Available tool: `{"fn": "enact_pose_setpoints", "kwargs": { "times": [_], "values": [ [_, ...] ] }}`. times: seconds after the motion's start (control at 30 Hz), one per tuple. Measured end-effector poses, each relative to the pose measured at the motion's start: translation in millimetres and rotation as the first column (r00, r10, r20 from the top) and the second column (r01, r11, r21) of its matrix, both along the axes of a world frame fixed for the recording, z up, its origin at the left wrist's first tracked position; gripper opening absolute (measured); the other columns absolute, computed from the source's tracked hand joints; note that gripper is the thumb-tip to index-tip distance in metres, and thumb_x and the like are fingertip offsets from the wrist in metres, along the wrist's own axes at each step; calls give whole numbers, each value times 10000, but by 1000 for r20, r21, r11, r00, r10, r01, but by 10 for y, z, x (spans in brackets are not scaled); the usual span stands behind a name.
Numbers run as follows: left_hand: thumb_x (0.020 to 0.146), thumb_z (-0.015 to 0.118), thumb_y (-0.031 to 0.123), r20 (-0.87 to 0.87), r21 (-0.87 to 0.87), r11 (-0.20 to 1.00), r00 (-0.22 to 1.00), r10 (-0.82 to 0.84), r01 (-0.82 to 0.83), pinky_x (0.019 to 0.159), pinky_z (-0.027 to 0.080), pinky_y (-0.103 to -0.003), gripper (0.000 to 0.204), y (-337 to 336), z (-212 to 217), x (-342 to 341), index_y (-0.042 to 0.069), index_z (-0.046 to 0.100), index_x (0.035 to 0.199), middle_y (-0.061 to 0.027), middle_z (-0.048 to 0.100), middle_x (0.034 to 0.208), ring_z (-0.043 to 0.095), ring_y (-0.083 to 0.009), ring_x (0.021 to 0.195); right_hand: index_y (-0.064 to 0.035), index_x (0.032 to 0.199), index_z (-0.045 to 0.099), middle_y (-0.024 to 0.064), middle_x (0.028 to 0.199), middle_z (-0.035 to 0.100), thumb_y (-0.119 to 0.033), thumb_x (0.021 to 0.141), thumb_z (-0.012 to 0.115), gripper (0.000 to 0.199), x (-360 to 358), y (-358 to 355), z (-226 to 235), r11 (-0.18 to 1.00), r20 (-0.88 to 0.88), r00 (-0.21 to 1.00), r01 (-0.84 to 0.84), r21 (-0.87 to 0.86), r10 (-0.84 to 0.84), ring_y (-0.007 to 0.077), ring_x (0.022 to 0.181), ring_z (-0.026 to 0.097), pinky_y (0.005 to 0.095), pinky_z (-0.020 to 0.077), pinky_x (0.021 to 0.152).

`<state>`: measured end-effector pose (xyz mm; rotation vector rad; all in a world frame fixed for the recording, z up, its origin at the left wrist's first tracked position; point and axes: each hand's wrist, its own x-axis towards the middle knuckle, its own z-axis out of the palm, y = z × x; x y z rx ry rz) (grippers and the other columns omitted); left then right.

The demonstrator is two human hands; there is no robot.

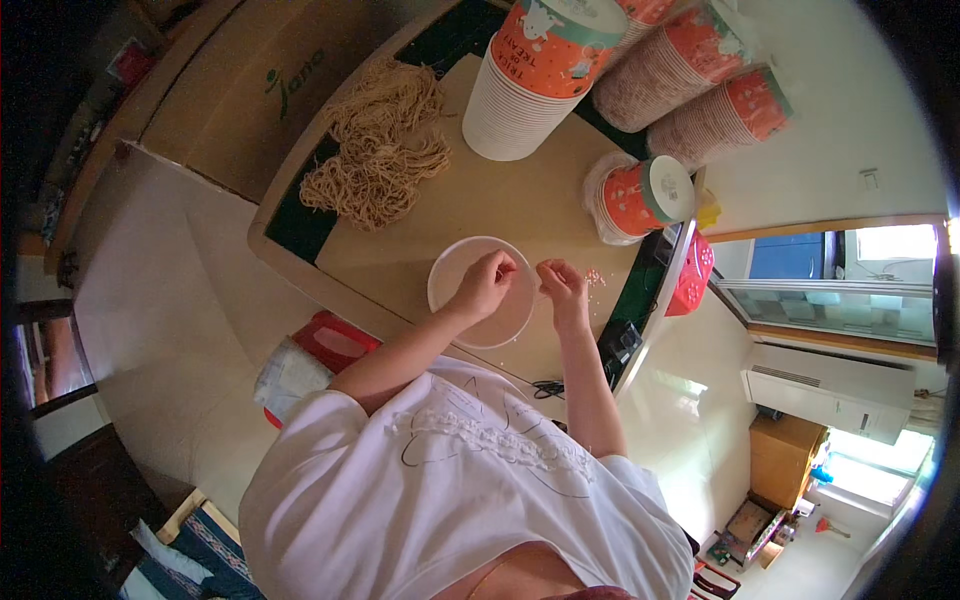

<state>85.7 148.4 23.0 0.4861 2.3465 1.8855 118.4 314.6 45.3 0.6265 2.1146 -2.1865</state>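
A round white tub with a pale pinkish inside stands on the table near my body. Above its middle is my left hand, fingers curled together in a pinch. My right hand is just past the tub's right rim, its thumb and fingers also pinched and turned toward the left hand. Whatever lies between the fingers of either hand is too small to make out. Small pink and white bits lie scattered on the tabletop by the right hand.
Beige cord bundles lie at the far left of the table. Tall stacks of orange and white paper buckets stand at the back, a shorter wrapped stack at the right. A black device sits by the right edge, a red stool at left.
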Motion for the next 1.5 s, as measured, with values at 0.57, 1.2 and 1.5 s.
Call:
{"fn": "enact_pose_setpoints", "kwargs": {
  "times": [0.57, 1.2, 1.5],
  "values": [
    [759, 644, 126, -75, -246, 966, 995, 66, -83, 704, 470, -408, 149, 85, 63, 18, 45, 562, 855, -117, 613, 808, 587, -296, 805, -95, 927, 644, -36, 847, 630, -185, 882, 597, 111, -60, -3, -477, 956, 110, 994, 23, -292, 10, 64, 770, 564, 217, 423, 648],
    [782, 604, 101, 81, -260, 965, 997, -15, 36, 661, 500, -398, 141, -21, 158, 54, 35, 630, 903, -148, 655, 834, 637, -323, 760, -48, 935, 614, 13, 855, 628, -143, 881, 588, 112, 116, -202, -414, 941, 100, 994, 71, -331, -40, 92, 783, 589, 210, 451, 655],
    [810, 567, 143, 30, -321, 943, 996, -82, 87, 605, 468, -424, 135, -27, 131, 67, 21, 624, 819, -185, 613, 764, 599, -361, 703, -12, 969, 574, 62, 889, 621, -116, 900, 547, 128, 171, -266, -391, 911, 102, 993, 99, -400, -63, 146, 808, 608, 254, 497, 713]
  ]
}}
